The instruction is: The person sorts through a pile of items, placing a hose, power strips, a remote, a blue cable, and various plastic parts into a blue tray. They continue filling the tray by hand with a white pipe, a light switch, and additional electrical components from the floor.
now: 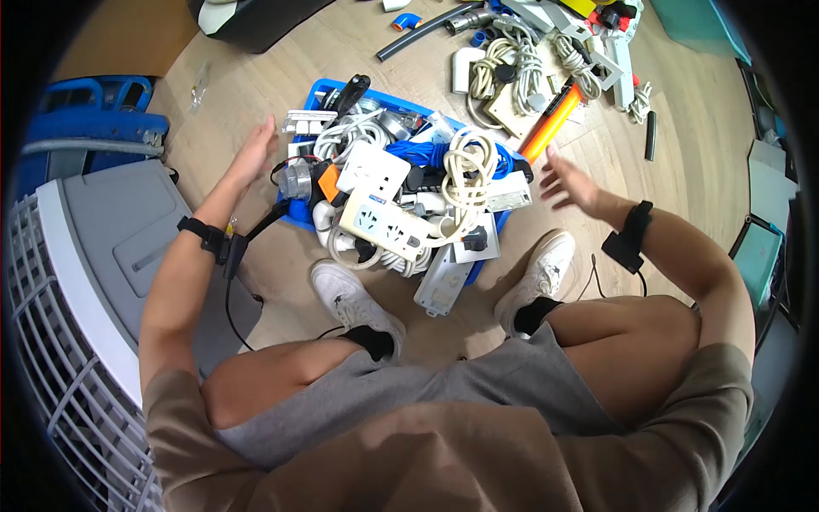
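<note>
A blue basket on the floor between my feet is heaped with electrical parts. On top lie a cream power strip, a white socket block, a coiled cream cable and a bundle of blue wire. A long white power strip leans over the near rim. My left hand is held off the basket's left side, flat with its fingers stretched out. To the right of the basket, my right hand has its fingers spread and holds nothing, close to an orange-and-black stick.
Coiled cables and other hardware are piled beyond the basket at upper right. A black tube lies at the back. Left of me stand a grey lidded box and a white wire rack. Teal bins line the right.
</note>
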The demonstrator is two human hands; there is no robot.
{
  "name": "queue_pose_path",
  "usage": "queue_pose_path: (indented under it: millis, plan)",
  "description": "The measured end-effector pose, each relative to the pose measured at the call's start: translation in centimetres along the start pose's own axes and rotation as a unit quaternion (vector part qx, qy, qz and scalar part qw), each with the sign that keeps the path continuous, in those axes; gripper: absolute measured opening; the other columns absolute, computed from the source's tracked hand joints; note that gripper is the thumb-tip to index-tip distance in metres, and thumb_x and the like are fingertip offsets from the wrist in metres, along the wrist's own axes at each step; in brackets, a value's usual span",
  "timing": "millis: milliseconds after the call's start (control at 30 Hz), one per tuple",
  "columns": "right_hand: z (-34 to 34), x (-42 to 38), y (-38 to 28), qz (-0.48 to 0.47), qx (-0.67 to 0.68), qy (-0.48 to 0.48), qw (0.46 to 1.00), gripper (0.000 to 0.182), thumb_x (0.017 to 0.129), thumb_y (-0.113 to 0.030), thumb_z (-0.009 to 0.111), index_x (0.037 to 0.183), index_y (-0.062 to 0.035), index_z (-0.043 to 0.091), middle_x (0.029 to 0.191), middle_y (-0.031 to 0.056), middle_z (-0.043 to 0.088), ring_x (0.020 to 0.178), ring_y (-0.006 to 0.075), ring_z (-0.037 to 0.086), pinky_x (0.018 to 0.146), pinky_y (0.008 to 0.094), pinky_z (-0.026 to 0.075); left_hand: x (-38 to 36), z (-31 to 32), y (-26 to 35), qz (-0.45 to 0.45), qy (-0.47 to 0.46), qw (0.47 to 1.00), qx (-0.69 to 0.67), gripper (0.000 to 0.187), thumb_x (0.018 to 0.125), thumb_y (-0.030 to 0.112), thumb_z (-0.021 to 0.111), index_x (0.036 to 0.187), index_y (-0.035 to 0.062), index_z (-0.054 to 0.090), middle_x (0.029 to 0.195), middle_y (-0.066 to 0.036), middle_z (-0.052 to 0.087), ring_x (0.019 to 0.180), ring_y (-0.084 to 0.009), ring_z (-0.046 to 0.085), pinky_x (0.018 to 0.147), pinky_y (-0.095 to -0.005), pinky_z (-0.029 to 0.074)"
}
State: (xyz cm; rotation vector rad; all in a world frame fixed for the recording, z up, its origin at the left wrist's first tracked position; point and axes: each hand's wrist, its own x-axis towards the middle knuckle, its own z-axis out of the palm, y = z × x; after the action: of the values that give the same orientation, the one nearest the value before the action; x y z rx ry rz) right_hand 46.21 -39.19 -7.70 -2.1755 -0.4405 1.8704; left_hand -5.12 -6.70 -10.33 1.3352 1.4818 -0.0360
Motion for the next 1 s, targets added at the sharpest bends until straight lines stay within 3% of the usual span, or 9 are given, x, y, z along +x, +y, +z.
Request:
queue_pose_path:
  millis: [33, 100, 167, 267, 433, 567, 733, 933, 1000]
  plan:
    - [0.5, -0.2, 1.3, 0.012, 0.004, -0.063, 0.998, 0.106, 0.091, -0.090, 0.029, 0.146, 0.0000, 0.042, 0.127, 0.0184, 0.058, 0.117, 0.0321, 0.065, 0.096, 0.0560, 0.053, -0.3, 0.1, -0.1, 0.002, -0.003, 1.000, 0.001, 0.078, 0.103, 0.070, 0.042, 0.147, 0.0057, 0.049, 0.145, -0.013, 0.057, 0.132, -0.0259, 0.055, 0.106, -0.0420, 0.044]
    - [1.7, -0.7, 2.5, 0.025, 0.026, -0.200, 0.979, 0.111, 0.087, -0.093, 0.027, 0.159, -0.0080, 0.033, 0.153, 0.0234, 0.045, 0.142, 0.0377, 0.046, 0.113, 0.0632, 0.038, -0.9, 0.3, -0.6, -0.035, -0.198, 0.978, -0.053, 0.081, 0.103, 0.075, 0.034, 0.149, 0.0102, 0.048, 0.137, -0.006, 0.063, 0.126, -0.0192, 0.057, 0.096, -0.0371, 0.048]
    - [3.2, -1.1, 3.1, 0.009, 0.115, -0.266, 0.957, 0.111, 0.086, -0.094, 0.027, 0.162, -0.0128, 0.029, 0.162, 0.0238, 0.035, 0.151, 0.0384, 0.034, 0.120, 0.0630, 0.027, -2.1, 0.9, -0.1, -0.044, -0.180, 0.981, -0.057, 0.079, 0.102, 0.075, 0.035, 0.150, 0.0128, 0.049, 0.136, -0.004, 0.064, 0.123, -0.0162, 0.058, 0.093, -0.0350, 0.049]
    - [4.3, -1.2, 2.6, 0.031, 0.187, -0.267, 0.945, 0.111, 0.086, -0.094, 0.027, 0.163, -0.0138, 0.028, 0.164, 0.0233, 0.033, 0.154, 0.0387, 0.029, 0.124, 0.0598, 0.023, -2.8, 1.4, 0.1, -0.064, -0.145, 0.985, -0.062, 0.076, 0.102, 0.075, 0.036, 0.151, 0.0181, 0.050, 0.133, 0.000, 0.067, 0.117, -0.0101, 0.061, 0.087, -0.0309, 0.051]
    - [6.0, 1.1, 3.9, 0.060, 0.258, -0.247, 0.932, 0.106, 0.088, -0.093, 0.026, 0.161, -0.0163, 0.035, 0.164, 0.0216, 0.032, 0.149, 0.0409, 0.034, 0.123, 0.0554, 0.027, -1.3, 2.1, -2.8, -0.038, -0.168, 0.969, -0.178, 0.073, 0.103, 0.070, 0.043, 0.150, 0.0150, 0.053, 0.132, -0.001, 0.068, 0.112, -0.0119, 0.065, 0.091, -0.0304, 0.053]
    - [6.8, 0.5, 3.5, 0.020, 0.278, -0.212, 0.937, 0.099, 0.091, -0.090, 0.022, 0.160, -0.0199, 0.036, 0.162, 0.0140, 0.037, 0.141, 0.0413, 0.041, 0.118, 0.0563, 0.033, -2.4, 3.0, -3.6, -0.103, -0.141, 0.935, -0.310, 0.070, 0.102, 0.067, 0.050, 0.142, 0.0104, 0.057, 0.129, -0.005, 0.069, 0.110, -0.0160, 0.068, 0.093, -0.0376, 0.057]
    - [9.0, 0.9, 1.8, 0.022, 0.347, -0.055, 0.936, 0.103, 0.091, -0.090, 0.029, 0.163, -0.0164, 0.031, 0.165, 0.0145, 0.032, 0.148, 0.0380, 0.035, 0.119, 0.0607, 0.027, -3.1, 4.3, -9.2, -0.101, -0.174, 0.893, -0.403, 0.056, 0.106, 0.055, 0.052, 0.141, 0.0122, 0.055, 0.132, -0.005, 0.067, 0.118, -0.0192, 0.066, 0.105, -0.0409, 0.052]
    - [9.4, 2.8, 0.8, 0.018, 0.377, 0.033, 0.926, 0.092, 0.095, -0.083, 0.036, 0.160, -0.0179, 0.035, 0.166, 0.0107, 0.035, 0.148, 0.0308, 0.036, 0.120, 0.0599, 0.024, -6.4, 7.0, -9.9, -0.080, -0.056, 0.891, -0.444, 0.048, 0.108, 0.042, 0.054, 0.143, 0.0095, 0.054, 0.134, -0.005, 0.067, 0.116, -0.0189, 0.066, 0.102, -0.0386, 0.053]
    - [9.6, 4.6, 2.1, -0.074, 0.379, 0.031, 0.922, 0.092, 0.093, -0.085, 0.034, 0.161, -0.0236, 0.036, 0.167, 0.0081, 0.032, 0.148, 0.0296, 0.037, 0.119, 0.0627, 0.026, -7.6, 7.3, -10.1, -0.073, -0.048, 0.882, -0.463, 0.046, 0.107, 0.043, 0.057, 0.140, 0.0108, 0.056, 0.127, -0.005, 0.068, 0.114, -0.0168, 0.066, 0.096, -0.0361, 0.055]
